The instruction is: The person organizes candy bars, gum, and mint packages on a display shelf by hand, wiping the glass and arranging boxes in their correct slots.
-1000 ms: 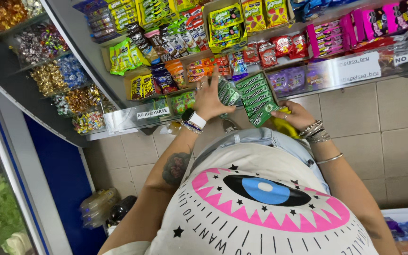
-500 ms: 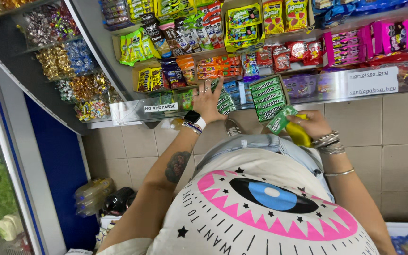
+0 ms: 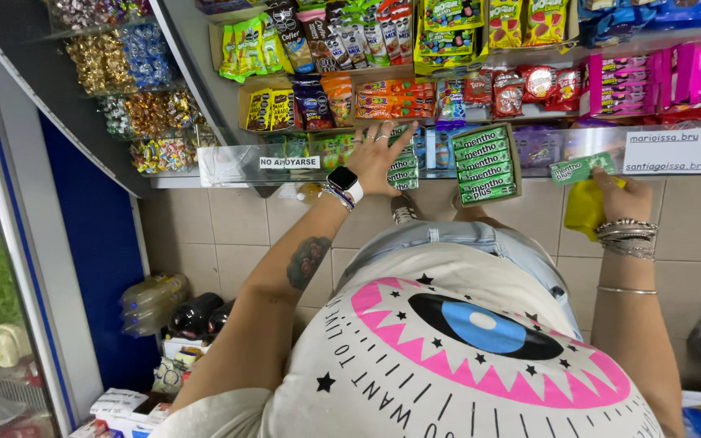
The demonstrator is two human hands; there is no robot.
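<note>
The left hand point(image 3: 383, 154) is reaching up to the counter edge with the fingers spread, and it is pressing on a small stack of green mint packs point(image 3: 403, 170). It is not gripping them; the palm and fingers are lying flat over the packs. A white smartwatch point(image 3: 344, 180) and some thin bracelets are sitting on this wrist.

The right hand point(image 3: 622, 199) is closed on two things. Between the fingertips it is holding one green mint pack point(image 3: 582, 168), which is pointing to the left, just in front of the glass. Under the palm it is also clutching a yellow cloth point(image 3: 586, 207), which is hanging down. Several metal bracelets point(image 3: 628, 237) are stacked on this wrist.

Between the two hands an open green box point(image 3: 486, 164) with the same mint packs in rows is standing tilted at the counter edge, near the left hand but not touching it.

Behind the box, a glass display point(image 3: 545, 146) is showing many snack and candy bags in rows. White tiles point(image 3: 221, 227) are covering the wall under the counter. At the lower left, some plastic bottles point(image 3: 156, 296) are lying on the floor.
</note>
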